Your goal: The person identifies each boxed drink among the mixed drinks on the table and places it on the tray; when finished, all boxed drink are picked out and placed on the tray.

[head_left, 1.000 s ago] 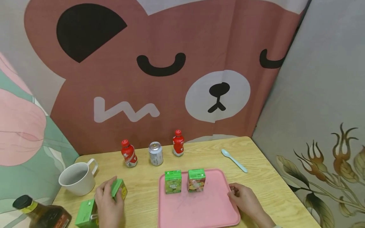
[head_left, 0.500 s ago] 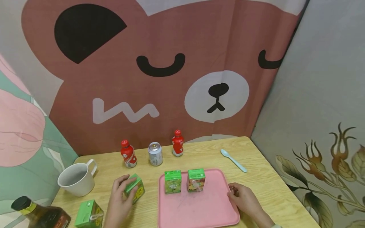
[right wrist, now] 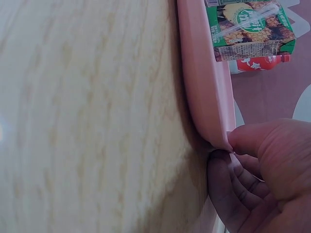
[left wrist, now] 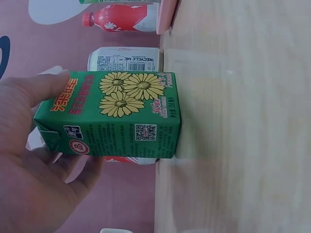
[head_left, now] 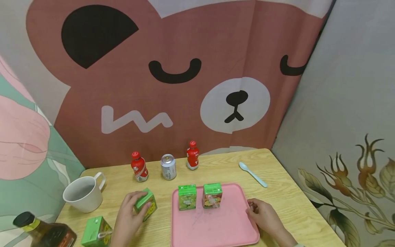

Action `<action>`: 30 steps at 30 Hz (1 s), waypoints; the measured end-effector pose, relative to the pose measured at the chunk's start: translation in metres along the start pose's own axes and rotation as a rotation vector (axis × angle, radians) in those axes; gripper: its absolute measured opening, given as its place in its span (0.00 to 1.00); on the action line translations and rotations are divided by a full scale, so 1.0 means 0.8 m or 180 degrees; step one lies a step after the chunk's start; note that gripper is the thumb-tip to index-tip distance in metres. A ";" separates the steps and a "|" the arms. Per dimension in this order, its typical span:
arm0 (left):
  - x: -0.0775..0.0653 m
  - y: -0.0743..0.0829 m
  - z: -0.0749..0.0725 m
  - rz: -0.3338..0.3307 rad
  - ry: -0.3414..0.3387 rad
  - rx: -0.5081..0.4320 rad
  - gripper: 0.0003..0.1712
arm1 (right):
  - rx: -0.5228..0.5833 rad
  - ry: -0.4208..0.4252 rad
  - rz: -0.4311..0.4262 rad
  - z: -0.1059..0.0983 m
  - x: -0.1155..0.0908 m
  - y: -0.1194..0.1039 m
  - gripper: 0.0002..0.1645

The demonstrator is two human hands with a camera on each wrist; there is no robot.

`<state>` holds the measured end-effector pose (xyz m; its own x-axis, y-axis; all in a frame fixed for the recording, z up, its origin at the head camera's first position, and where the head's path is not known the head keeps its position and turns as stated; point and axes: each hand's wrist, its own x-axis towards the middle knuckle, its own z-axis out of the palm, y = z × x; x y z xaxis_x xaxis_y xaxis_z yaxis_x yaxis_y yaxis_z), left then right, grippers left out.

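My left hand (head_left: pixel 129 214) grips a green drink carton (left wrist: pixel 116 114) printed with yellow flowers, thumb on one side and fingers on the other. The carton stands on the table just left of the pink tray (head_left: pixel 213 228). With thumb and curled fingers, my right hand (head_left: pixel 266 216) pinches the tray's right rim, as the right wrist view also shows. Two more drink cartons stand along the tray's back part: a green one (head_left: pixel 187 198) and, beside it, a pineapple-printed one (right wrist: pixel 252 24) with a straw on its front.
Another green carton (head_left: pixel 96 231) with a straw stands front left, near a dark bottle (head_left: pixel 50 233) and a large white mug (head_left: pixel 83 193). Behind are a red bottle (head_left: pixel 140 167), a silver can (head_left: pixel 168 167) and a second red bottle (head_left: pixel 192 156). A pale blue spoon (head_left: pixel 253 174) lies back right.
My left hand has carried the flower-printed carton rightward, away from the front-left carton, and both have stayed put over the last half second. My right hand keeps its place at the tray.
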<state>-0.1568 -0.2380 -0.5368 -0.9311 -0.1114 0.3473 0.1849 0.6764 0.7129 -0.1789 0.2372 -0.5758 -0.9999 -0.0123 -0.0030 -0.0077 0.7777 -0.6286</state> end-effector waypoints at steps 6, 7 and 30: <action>0.005 0.005 0.000 -0.0119 -0.0077 0.0122 0.18 | 0.0008 0.0001 -0.0003 0.002 -0.001 0.001 0.14; 0.006 0.006 0.000 -0.0128 -0.0071 0.0136 0.18 | 0.0000 0.0008 -0.0003 0.003 -0.001 0.002 0.14; 0.014 0.023 0.004 0.0381 0.0350 0.0601 0.20 | -0.0037 -0.0015 -0.0026 0.001 0.001 0.003 0.15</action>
<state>-0.1649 -0.2245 -0.5215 -0.8644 -0.0939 0.4939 0.2202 0.8125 0.5399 -0.1796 0.2388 -0.5779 -0.9998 -0.0214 -0.0015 -0.0159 0.7848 -0.6195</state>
